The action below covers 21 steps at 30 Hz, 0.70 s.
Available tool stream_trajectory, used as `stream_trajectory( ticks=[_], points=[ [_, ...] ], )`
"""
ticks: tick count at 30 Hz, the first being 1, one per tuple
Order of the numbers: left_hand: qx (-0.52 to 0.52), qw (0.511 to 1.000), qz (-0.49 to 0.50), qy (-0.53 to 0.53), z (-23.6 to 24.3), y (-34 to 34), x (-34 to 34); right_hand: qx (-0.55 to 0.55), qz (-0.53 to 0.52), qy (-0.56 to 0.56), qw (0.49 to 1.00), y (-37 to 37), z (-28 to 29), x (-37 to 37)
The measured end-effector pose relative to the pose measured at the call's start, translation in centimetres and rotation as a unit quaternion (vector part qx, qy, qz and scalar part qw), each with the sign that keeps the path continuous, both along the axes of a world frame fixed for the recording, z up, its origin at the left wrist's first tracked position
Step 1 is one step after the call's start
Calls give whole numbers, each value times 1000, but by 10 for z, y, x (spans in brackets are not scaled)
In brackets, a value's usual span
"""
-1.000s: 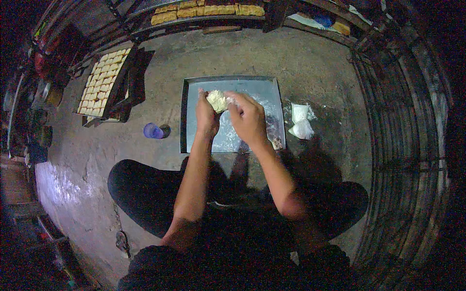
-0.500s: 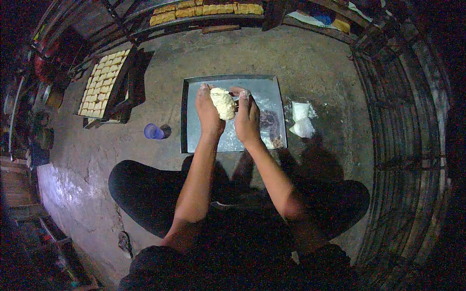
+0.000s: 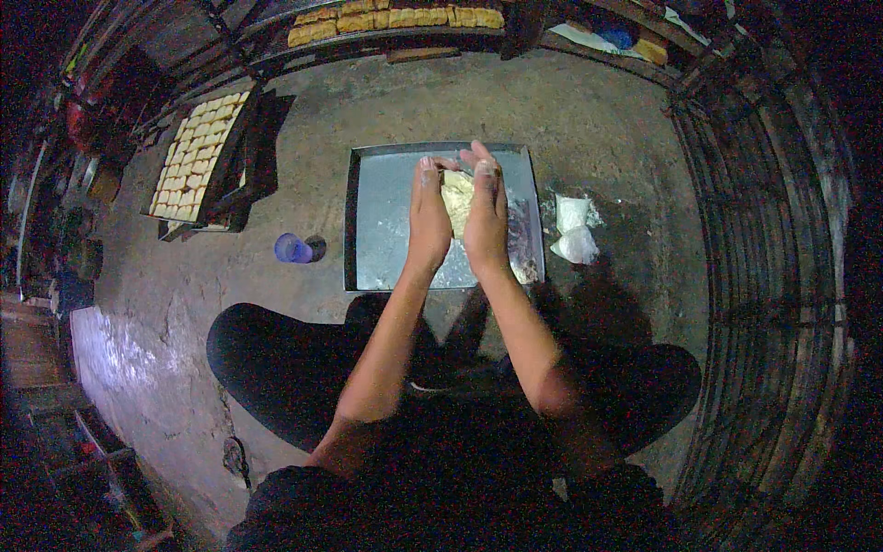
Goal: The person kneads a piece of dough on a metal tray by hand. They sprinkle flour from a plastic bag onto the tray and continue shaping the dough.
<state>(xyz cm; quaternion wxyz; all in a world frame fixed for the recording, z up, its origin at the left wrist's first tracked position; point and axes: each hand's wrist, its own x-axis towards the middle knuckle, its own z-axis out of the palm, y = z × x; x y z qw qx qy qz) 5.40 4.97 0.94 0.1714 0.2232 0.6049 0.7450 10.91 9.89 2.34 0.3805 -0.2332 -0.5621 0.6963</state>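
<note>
A pale lump of dough is cupped between my two hands over a shallow metal tray dusted with white powder. My left hand presses along its left side, fingertips curved toward the middle. My right hand is closed against the other side, its upper fingers reaching past the far end of the lump. Two small plastic bags of white stuff lie just right of the tray, with some spilled powder. A translucent blue cup stands to its left.
Stacked trays of pale pieces in rows sit on the concrete floor at back left. Browned baked pieces line a low shelf at the back, beside a blue item. Dark racks run along the right. My crossed legs occupy the foreground.
Both hands have shifted rightward with the dough. My right hand has come round from a loose curl above it to press upright against its right side, and the dough is now more covered.
</note>
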Motion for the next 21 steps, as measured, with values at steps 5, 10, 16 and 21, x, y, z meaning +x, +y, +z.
stream_trajectory(
  ticks=[5, 10, 16, 21],
  points=[
    [-69, 995, -47, -45, 1, 1, 14, 94, -30, -117, 988, 24, -12, 5],
    [167, 897, -158, -377, 1, 3, 5, -209, 101, -32, 972, 30, -3, 14],
    [180, 915, -70, -355, -29, 11, 2, -52, 37, 12, 998, 17, -13, 4],
    [20, 971, -143, -190, -21, 14, 27, -16, -97, -33, 995, 14, -35, 5]
  ],
)
